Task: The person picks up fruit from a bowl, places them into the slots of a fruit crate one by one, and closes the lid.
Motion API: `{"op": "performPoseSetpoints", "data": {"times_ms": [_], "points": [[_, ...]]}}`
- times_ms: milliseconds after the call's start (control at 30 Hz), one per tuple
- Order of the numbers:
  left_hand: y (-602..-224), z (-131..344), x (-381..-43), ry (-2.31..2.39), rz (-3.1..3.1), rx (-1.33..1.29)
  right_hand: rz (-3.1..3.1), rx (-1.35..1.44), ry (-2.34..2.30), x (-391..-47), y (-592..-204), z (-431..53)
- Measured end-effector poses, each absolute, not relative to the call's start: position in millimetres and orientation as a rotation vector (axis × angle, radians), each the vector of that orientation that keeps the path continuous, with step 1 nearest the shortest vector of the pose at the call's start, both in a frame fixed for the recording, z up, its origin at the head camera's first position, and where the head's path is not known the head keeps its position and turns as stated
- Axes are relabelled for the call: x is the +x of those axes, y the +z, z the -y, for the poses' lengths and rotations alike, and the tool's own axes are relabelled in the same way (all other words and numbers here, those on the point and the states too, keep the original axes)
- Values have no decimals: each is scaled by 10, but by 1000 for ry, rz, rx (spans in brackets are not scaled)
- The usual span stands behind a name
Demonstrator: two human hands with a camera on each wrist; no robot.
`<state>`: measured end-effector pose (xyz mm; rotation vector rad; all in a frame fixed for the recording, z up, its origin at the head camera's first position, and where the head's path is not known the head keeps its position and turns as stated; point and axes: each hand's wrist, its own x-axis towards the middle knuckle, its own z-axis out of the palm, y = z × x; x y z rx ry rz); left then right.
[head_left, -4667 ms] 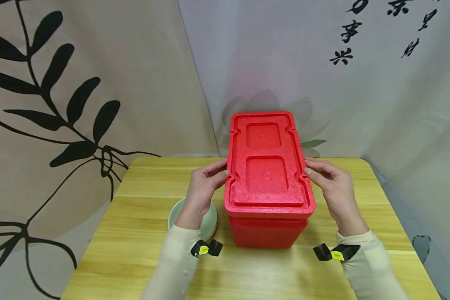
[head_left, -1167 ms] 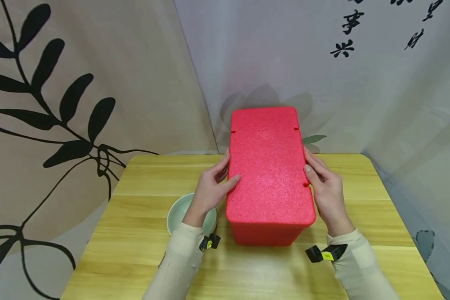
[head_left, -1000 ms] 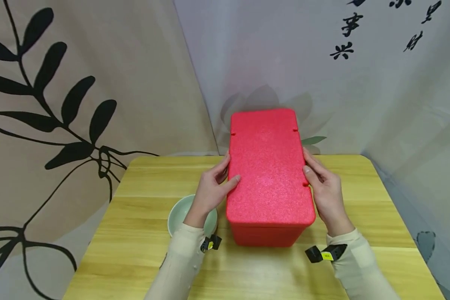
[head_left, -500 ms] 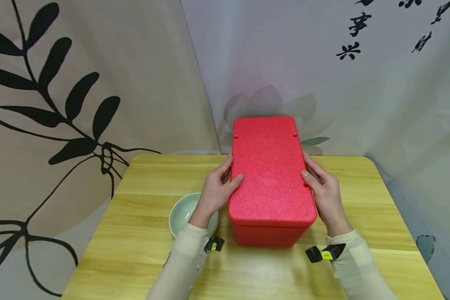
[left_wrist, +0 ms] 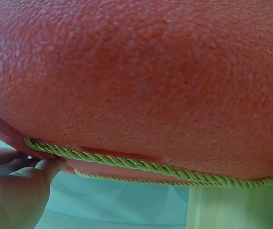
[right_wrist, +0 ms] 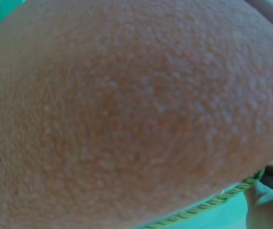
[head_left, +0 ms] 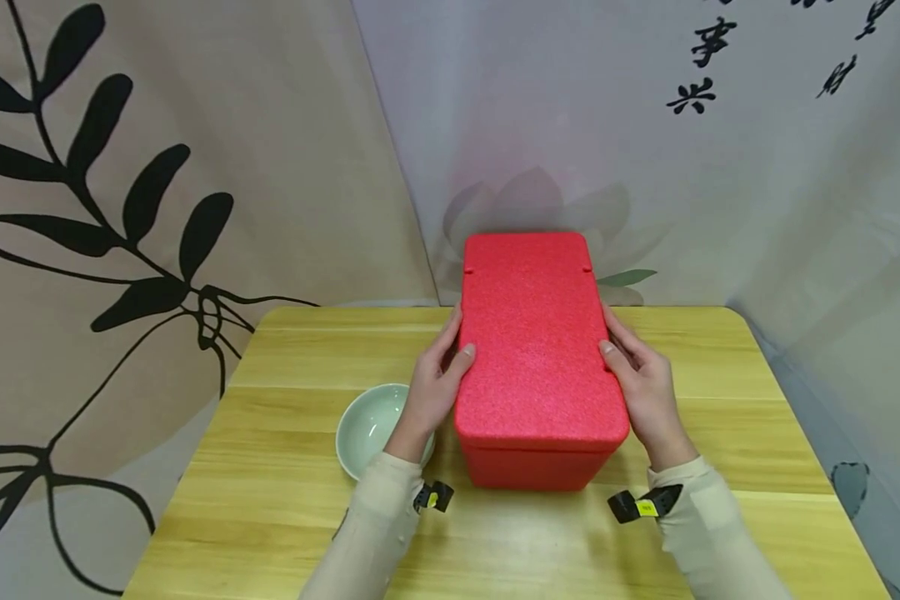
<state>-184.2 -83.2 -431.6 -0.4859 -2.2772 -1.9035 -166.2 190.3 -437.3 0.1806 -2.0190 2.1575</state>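
A red foam box stands on the table with its smooth red lid lying on top. My left hand holds the lid's left side, thumb at the top edge and fingers along the side. On the opposite side my right hand holds the lid, its thumb near a small notch in the edge. In the left wrist view, a twisted yellow-green cord runs along the red foam, close to the fingertips. The right wrist view shows a similar cord beside the right hand. The box's inside is hidden.
A pale green bowl stands left of the box, partly covered by the left wrist. The wooden table has its back edge against a hanging cloth with printed leaves and characters.
Recessed panels faced up on the lid at first; its smooth face is up now. The lid's far end has since come down onto the box. The left hand has shifted slightly right, exposing more bowl.
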Motion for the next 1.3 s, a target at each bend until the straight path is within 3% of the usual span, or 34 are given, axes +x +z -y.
{"op": "performPoseSetpoints", "data": {"times_ms": [500, 1300], "points": [[-4272, 730, -1815, -1989, 2210, -352, 1975, 73, 2174, -1641, -4374, -1913], [-4337, 759, -1790, -2035, 2187, -357, 1598, 434, 2471, -1623, -4514, -1923]]}}
